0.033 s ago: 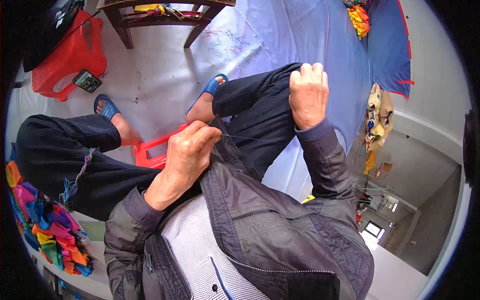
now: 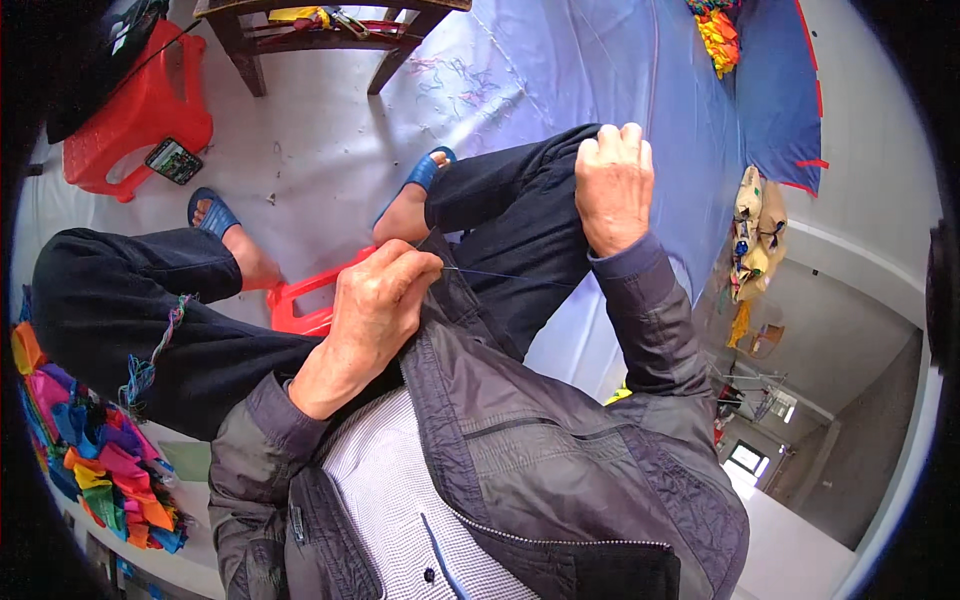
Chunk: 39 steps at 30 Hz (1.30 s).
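Note:
I sit on a low red stool (image 2: 300, 300) in dark trousers and a grey jacket. My left hand (image 2: 375, 305) is at my lap by the jacket's edge, its fingertips pinched on a thin dark thread (image 2: 505, 277) that runs taut to the right across my thigh. My right hand (image 2: 612, 185) lies on my right knee with the fingers curled shut, right at the edge of a large blue fabric sheet (image 2: 640, 70). Whether anything is in it is hidden.
A second red stool (image 2: 130, 120) with a phone (image 2: 173, 160) on it stands at the upper left. A wooden table (image 2: 320, 30) is at the top. Colourful fabric scraps (image 2: 90, 460) are piled at my left. Loose threads hang on my left trouser leg (image 2: 150, 360).

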Tool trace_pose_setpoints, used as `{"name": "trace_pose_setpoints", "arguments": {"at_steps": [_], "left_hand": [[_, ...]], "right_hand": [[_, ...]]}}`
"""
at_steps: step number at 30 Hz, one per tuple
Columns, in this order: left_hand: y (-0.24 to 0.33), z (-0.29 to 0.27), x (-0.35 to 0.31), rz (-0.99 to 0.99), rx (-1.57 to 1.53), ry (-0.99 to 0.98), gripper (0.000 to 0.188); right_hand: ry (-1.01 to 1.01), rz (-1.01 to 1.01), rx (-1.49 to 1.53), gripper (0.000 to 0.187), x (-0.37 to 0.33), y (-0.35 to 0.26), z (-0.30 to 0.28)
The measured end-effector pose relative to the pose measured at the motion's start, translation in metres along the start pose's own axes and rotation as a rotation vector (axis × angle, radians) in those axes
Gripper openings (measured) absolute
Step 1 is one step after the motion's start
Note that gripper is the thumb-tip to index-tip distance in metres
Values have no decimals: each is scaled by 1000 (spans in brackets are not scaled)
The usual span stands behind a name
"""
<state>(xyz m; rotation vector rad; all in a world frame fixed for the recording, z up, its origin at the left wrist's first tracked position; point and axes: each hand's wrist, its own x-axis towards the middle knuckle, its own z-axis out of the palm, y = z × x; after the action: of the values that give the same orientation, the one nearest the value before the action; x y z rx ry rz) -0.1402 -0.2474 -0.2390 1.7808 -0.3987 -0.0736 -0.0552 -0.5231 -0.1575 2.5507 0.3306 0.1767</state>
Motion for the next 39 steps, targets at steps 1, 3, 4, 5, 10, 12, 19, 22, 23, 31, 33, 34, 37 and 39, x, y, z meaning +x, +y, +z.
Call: {"name": "trace_pose_setpoints", "arguments": {"at_steps": [1,3,4,5,10,12,19,22,23,31,33,34,37,39], "left_hand": [[-1,0,0,4,5,5,17],[-1,-2,-2,3,13,10,17],[-1,-3,-2,-1,11,19,16],[0,-3,-2,-6,10,28,15],[8,0,-2,-96,-93,65,15],[13,1,-2,-109,-136,75,15],[61,47,44,55,-336,182,15],[100,75,69,217,-407,105,11],[108,86,71,221,-410,96,11],[89,141,34,308,-355,-273,15],[84,144,27,254,-365,-243,16],[82,143,24,226,-363,-227,17],[74,142,21,206,-369,-239,17],[72,141,20,196,-374,-247,18]], "right_hand": [[-31,-15,-22,9,1,1,2],[-92,-48,-65,9,1,2,3],[-88,-54,-61,9,2,4,3],[-3,-72,90,9,2,8,2],[148,-8,647,6,-9,7,-11],[137,66,773,6,-13,3,-15],[50,587,1633,15,-29,60,-13],[47,660,1760,14,-55,95,-11],[43,694,1825,14,-63,104,-11],[-75,757,1577,12,-108,109,-15],[-60,763,1555,11,-108,90,-12],[-54,755,1548,10,-105,78,-11],[-2,713,1415,3,-96,48,-15],[91,628,1285,4,-85,34,-20]]}}
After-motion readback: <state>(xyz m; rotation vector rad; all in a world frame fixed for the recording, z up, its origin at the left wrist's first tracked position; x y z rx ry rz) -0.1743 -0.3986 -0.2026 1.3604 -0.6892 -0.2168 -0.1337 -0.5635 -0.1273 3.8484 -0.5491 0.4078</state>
